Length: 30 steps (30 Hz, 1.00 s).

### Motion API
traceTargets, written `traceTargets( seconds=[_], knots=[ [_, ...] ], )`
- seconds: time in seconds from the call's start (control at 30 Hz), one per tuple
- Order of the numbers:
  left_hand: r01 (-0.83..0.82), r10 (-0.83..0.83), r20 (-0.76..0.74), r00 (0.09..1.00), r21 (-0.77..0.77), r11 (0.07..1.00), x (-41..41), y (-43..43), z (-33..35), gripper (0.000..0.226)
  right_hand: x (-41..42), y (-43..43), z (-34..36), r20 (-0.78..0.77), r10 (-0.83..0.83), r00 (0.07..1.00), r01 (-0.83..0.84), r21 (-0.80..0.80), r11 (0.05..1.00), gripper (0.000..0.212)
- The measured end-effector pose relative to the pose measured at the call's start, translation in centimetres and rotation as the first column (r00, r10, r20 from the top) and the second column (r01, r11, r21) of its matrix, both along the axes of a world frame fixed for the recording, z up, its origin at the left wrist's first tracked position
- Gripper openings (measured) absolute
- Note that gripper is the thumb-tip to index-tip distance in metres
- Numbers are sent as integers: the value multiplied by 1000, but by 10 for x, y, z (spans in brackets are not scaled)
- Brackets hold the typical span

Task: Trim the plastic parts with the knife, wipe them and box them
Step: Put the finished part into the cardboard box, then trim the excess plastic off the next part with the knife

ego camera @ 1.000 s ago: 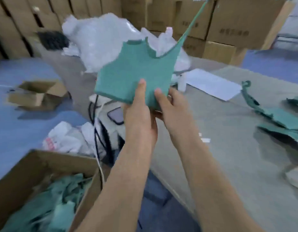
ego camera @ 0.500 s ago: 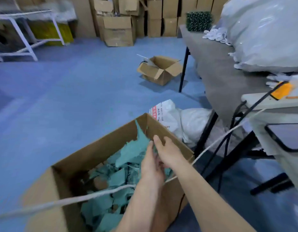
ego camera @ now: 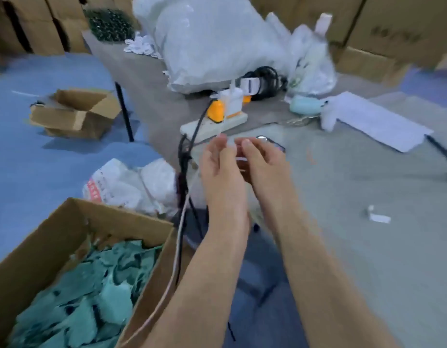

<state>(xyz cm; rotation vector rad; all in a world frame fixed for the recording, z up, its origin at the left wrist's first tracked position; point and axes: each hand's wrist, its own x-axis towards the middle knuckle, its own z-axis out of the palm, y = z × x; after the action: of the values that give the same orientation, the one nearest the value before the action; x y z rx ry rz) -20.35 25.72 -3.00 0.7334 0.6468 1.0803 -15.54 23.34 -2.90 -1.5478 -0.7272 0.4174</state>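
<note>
Floor [ego camera: 41,172]: blue, running along the left side, beside and below the table.
Table [ego camera: 368,247]: grey top filling the right side and reaching to the back.
Cartons [ego camera: 393,33]: brown stacks along the far wall.
White bag [ego camera: 212,41]: large, bulging plastic, lying on the far part of the table.
Cardboard box [ego camera: 117,212]: open, on the floor at lower left, just beside the table edge.
Green plastic parts [ego camera: 91,297]: jagged flat pieces heaped inside the cardboard box.
Left hand [ego camera: 219,169]: raised over the table's near edge, fingers straight and relaxed, holding nothing that shows.
Right hand [ego camera: 265,164]: just beside the left hand, fingers loosely bent, fingertips near the left's; it grips nothing visible, though the fingers are blurred.
White sacks [ego camera: 132,184]: crumpled on the floor behind the cardboard box.
Small carton [ego camera: 74,114]: flaps open, on the floor well apart to the left.
Paper sheet [ego camera: 375,121]: white, flat on the table at right.
Power strip [ego camera: 214,124]: pale, on the table past the hands, with an orange plug [ego camera: 215,111] in it.
White cable [ego camera: 177,247]: hanging past the box's right wall.
White scrap [ego camera: 378,216]: small, alone on the table at right.
</note>
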Motion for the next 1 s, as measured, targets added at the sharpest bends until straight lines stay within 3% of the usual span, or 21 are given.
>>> traceTargets(
  seconds=[0.1,0.17,0.3,0.4,0.47,0.53,0.57,0.63,0.77,0.8,0.87,0.93,0.97,1.0],
  knots=[
    [310,-319,62,946,123,943,61,-62,25,13,57,-82,27,-32,-250,968,252,92,963,18],
    [542,-558,77,826,161,825,97,-111,36,15,86,-148,40,-26,-435,900,435,113,893,19],
    [840,-836,-81,542,44,540,153,-212,45,21,119,-281,47,54,-757,651,755,55,653,18],
    [924,-920,-135,369,-57,379,179,-276,41,14,124,-363,35,74,-897,436,900,-27,436,16],
    [894,-899,-140,415,-121,431,191,-303,33,7,124,-406,21,163,-934,317,946,-117,301,15],
    [781,-788,-197,583,-134,610,205,-316,20,31,124,-433,8,251,-927,278,950,-213,227,12],
    [716,-728,-216,651,-146,683,213,-319,12,41,125,-441,1,278,-916,287,944,-245,221,18],
    [671,-707,-213,675,-223,707,226,-321,-4,47,130,-444,-9,338,-880,335,932,-260,254,34],
    [776,-826,3,564,-344,529,245,-318,-25,30,146,-421,-21,564,-648,512,859,-326,395,80],
    [804,-846,32,532,-333,493,250,-316,-27,34,152,-416,-22,588,-572,572,820,-406,403,85],
    [839,-873,56,485,-312,446,257,-311,-31,47,163,-412,-23,607,-449,656,755,-530,386,73],
    [861,-891,76,448,-307,406,261,-305,-32,55,168,-416,-20,595,-525,609,793,-432,430,47],
    [870,-896,87,435,-297,394,262,-303,-32,55,168,-422,-17,565,-645,515,857,-310,413,38],
    [878,-902,83,423,-285,385,262,-302,-32,54,168,-430,-12,507,-774,380,924,-177,338,34]
  ],
)
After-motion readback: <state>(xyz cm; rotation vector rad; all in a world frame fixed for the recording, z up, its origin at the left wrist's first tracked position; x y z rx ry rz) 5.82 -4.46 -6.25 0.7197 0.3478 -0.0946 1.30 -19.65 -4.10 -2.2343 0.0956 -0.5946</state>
